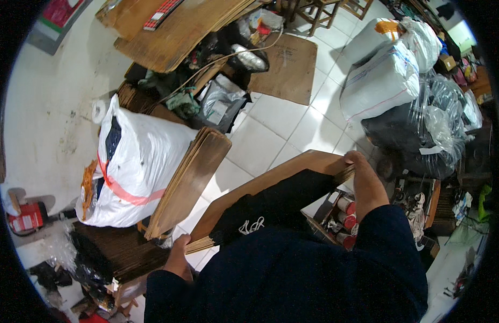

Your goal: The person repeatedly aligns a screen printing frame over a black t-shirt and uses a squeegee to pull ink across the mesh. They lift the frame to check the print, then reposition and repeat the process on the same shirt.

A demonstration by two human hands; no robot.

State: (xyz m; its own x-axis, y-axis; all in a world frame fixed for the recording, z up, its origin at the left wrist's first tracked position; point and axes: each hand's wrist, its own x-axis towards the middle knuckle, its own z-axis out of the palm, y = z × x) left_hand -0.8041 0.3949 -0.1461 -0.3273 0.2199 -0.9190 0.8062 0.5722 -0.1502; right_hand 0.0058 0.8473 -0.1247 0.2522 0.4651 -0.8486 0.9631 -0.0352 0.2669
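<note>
We're looking steeply down from head height, wide fisheye: left hand [179, 259] and right hand [358, 160] near, tiled floor [279, 117] far.

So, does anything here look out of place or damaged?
Yes, mildly. The white sack at left gapes, by opening or tear, showing dark contents. A cardboard sheet lies flat on the tiled floor ahead. Brown stains mark the wall. The cardboard stack in both hands looks orderly.

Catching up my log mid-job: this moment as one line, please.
left hand: holds cardboard stack, left end | right hand: holds same stack, right end | nearby: white sack, other cardboard beside it
</note>
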